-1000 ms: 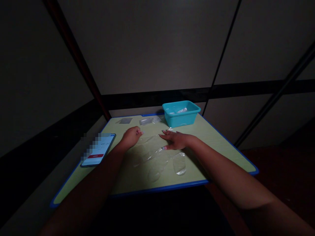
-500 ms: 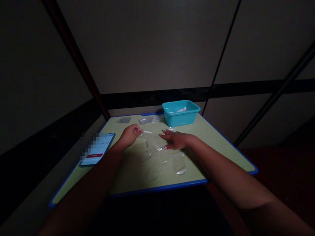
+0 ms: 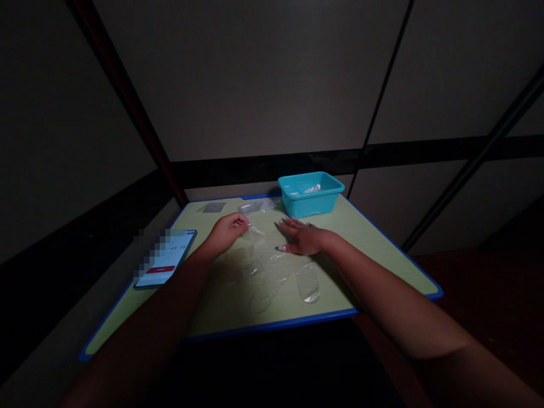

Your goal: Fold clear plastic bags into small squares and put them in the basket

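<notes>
My left hand (image 3: 227, 230) pinches a corner of a clear plastic bag (image 3: 259, 266) and lifts it a little off the pale green table (image 3: 374, 249). My right hand (image 3: 302, 238) lies flat, fingers spread, pressing on the same clear plastic near its right side. The rest of the bag trails toward me across the tabletop. Another clear plastic piece (image 3: 308, 281) lies just in front of my right wrist.
A teal plastic tub (image 3: 310, 194) with clear plastic inside stands at the table's far edge. More clear bags (image 3: 257, 206) and a small grey sheet (image 3: 213, 207) lie at the back. A lit phone (image 3: 165, 259) rests at the left. The table has a blue rim.
My left hand has closed on the bag's corner and raised it slightly, pulling the plastic up and toward my right hand. My right hand stays pressed in place.
</notes>
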A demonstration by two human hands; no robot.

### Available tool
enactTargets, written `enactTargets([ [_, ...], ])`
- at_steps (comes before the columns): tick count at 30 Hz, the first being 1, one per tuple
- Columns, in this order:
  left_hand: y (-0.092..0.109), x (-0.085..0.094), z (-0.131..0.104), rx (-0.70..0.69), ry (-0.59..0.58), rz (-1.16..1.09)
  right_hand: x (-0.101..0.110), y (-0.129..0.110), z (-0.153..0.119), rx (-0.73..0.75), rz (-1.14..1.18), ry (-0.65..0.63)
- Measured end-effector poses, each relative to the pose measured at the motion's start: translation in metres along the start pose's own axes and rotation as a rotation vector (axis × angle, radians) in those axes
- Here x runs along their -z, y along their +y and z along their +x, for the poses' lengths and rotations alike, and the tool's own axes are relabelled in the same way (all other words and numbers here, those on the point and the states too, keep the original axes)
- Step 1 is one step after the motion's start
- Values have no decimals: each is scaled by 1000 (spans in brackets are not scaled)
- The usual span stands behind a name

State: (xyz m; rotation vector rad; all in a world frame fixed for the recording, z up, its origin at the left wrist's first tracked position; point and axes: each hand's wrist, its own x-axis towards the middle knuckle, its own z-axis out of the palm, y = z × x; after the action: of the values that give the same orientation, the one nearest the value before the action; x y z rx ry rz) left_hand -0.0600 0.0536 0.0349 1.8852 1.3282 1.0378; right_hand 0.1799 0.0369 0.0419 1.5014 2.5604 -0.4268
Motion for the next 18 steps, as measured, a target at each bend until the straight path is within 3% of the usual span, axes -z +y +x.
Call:
enactTargets([
  [6, 13, -2, -8, 50, -309, -35, 0, 0, 0, 13, -2, -23],
  [8, 11, -3, -7, 62, -365, -49, 1, -1, -1, 7, -8, -35],
  [10, 7, -4, -5, 68, -343, -78, 1, -2, -2, 6, -10, -32],
  [14, -2, -5, 0, 51, -162, -92, -1, 1, 1, 44, 1, 59],
  [18, -7, -5, 1, -36, -8, 41, -2, 2, 4, 84, 28, 166],
])
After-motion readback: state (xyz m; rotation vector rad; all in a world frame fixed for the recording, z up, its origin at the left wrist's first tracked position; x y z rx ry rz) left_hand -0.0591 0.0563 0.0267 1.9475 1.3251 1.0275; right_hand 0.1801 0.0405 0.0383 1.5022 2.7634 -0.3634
